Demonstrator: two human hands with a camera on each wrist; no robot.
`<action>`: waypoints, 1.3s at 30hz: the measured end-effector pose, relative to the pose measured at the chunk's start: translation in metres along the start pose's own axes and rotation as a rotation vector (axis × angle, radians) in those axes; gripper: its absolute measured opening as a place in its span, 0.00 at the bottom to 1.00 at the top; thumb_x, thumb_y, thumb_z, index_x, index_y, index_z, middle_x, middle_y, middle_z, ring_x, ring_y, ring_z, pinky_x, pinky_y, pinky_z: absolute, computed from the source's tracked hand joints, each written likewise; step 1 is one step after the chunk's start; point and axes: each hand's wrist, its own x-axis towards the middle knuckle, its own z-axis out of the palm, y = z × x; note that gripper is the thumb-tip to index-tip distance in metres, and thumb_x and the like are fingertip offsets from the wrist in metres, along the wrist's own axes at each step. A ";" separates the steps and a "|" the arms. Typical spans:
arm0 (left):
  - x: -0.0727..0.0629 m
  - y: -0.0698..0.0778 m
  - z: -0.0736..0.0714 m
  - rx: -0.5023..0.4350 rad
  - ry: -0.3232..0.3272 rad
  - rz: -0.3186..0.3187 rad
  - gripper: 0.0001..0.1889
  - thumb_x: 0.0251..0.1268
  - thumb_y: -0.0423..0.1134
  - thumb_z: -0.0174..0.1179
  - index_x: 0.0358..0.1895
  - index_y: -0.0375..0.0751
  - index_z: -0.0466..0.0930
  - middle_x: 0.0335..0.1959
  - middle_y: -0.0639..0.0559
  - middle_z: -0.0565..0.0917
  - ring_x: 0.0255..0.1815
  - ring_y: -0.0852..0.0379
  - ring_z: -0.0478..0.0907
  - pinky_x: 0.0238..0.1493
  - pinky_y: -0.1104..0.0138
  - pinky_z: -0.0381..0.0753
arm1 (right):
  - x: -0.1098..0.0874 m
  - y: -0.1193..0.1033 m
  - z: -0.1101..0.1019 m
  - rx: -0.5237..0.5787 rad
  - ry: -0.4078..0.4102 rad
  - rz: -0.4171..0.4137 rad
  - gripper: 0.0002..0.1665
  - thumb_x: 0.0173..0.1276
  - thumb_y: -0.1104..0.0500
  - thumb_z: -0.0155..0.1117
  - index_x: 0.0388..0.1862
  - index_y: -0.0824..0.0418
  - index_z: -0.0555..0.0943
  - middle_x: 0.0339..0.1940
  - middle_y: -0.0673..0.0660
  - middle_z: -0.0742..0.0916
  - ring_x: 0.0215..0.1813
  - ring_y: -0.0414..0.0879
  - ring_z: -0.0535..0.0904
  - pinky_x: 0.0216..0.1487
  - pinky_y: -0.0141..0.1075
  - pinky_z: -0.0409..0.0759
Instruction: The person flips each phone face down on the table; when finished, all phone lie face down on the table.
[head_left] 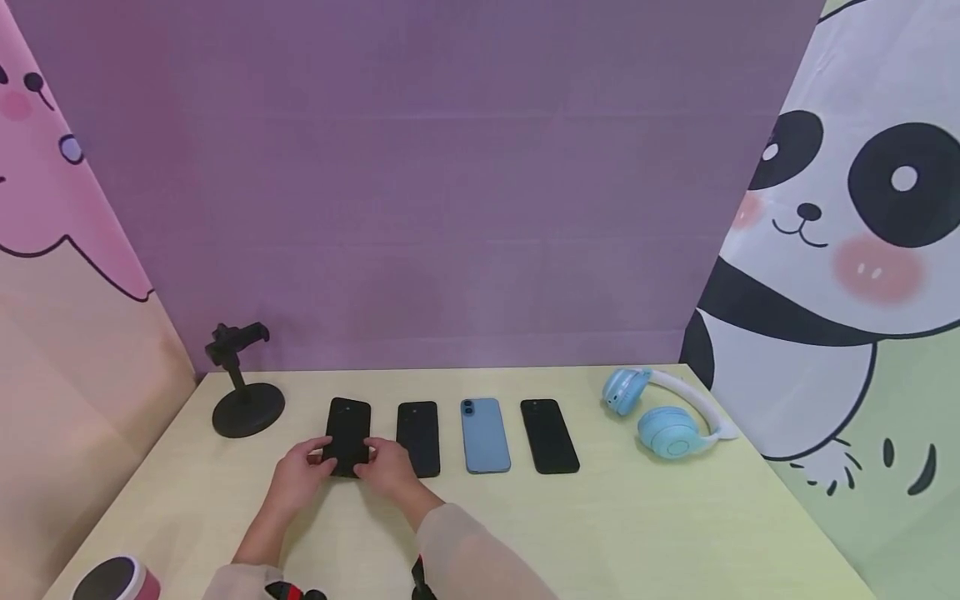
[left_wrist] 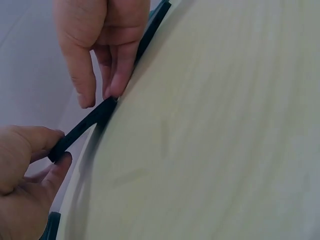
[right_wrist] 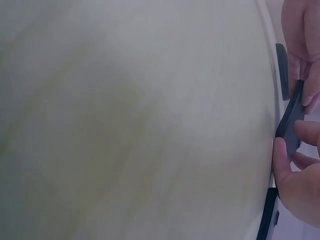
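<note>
A black smartphone (head_left: 348,429) is in both hands, tilted, its left edge raised above the table. My left hand (head_left: 300,473) pinches that raised edge between thumb and fingers, as the left wrist view shows at the phone's lower end (left_wrist: 75,135). The right hand (head_left: 390,469) holds the opposite edge, down near the tabletop; in the right wrist view its thumb and fingers lie about that end of the phone (right_wrist: 291,122). Just right of it lies a second dark smartphone (head_left: 418,437), followed by a blue smartphone (head_left: 486,435) and another black one (head_left: 550,436).
A black phone stand (head_left: 247,409) with a round base is at the back left of the pale table (head_left: 637,533). Blue and white headphones (head_left: 671,432) lie at the back right. A round pink and white item with a dark top (head_left: 105,579) is at the front left.
</note>
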 end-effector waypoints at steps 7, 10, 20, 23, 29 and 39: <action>0.002 -0.002 0.002 0.011 0.008 0.016 0.22 0.62 0.27 0.62 0.58 0.22 0.73 0.45 0.29 0.79 0.44 0.38 0.79 0.45 0.49 0.78 | 0.002 0.000 0.004 -0.033 0.036 -0.016 0.24 0.60 0.63 0.72 0.55 0.70 0.81 0.29 0.54 0.84 0.33 0.43 0.78 0.39 0.33 0.78; 0.004 -0.005 0.002 0.032 0.008 0.012 0.22 0.61 0.27 0.63 0.58 0.22 0.73 0.44 0.30 0.80 0.44 0.38 0.78 0.46 0.48 0.76 | 0.004 0.001 0.008 -0.072 0.046 -0.023 0.23 0.60 0.62 0.72 0.54 0.69 0.82 0.30 0.54 0.84 0.39 0.45 0.80 0.43 0.34 0.78; 0.004 -0.008 0.002 0.084 -0.025 -0.026 0.23 0.62 0.29 0.63 0.58 0.20 0.72 0.41 0.34 0.79 0.42 0.41 0.75 0.47 0.49 0.73 | 0.002 -0.005 0.007 -0.158 0.011 -0.016 0.25 0.61 0.61 0.72 0.56 0.70 0.80 0.47 0.65 0.82 0.56 0.57 0.76 0.58 0.41 0.74; 0.006 -0.008 0.002 0.083 -0.034 -0.025 0.22 0.62 0.28 0.64 0.58 0.20 0.73 0.43 0.33 0.79 0.44 0.40 0.76 0.48 0.48 0.74 | 0.002 -0.005 0.006 -0.172 0.014 -0.011 0.26 0.61 0.61 0.72 0.56 0.70 0.80 0.46 0.64 0.81 0.55 0.56 0.76 0.58 0.40 0.74; 0.009 -0.012 0.003 0.097 -0.048 -0.020 0.22 0.61 0.28 0.64 0.57 0.20 0.73 0.47 0.30 0.76 0.46 0.39 0.75 0.50 0.47 0.74 | 0.002 -0.006 0.007 -0.195 0.008 -0.006 0.25 0.61 0.61 0.72 0.57 0.69 0.80 0.46 0.63 0.81 0.55 0.55 0.75 0.57 0.39 0.74; 0.011 0.003 0.009 0.234 0.019 0.026 0.21 0.66 0.33 0.59 0.56 0.20 0.73 0.54 0.24 0.69 0.54 0.30 0.68 0.54 0.43 0.71 | 0.002 0.012 -0.030 -0.088 -0.030 -0.099 0.20 0.69 0.63 0.61 0.58 0.68 0.78 0.39 0.56 0.80 0.41 0.47 0.76 0.45 0.38 0.77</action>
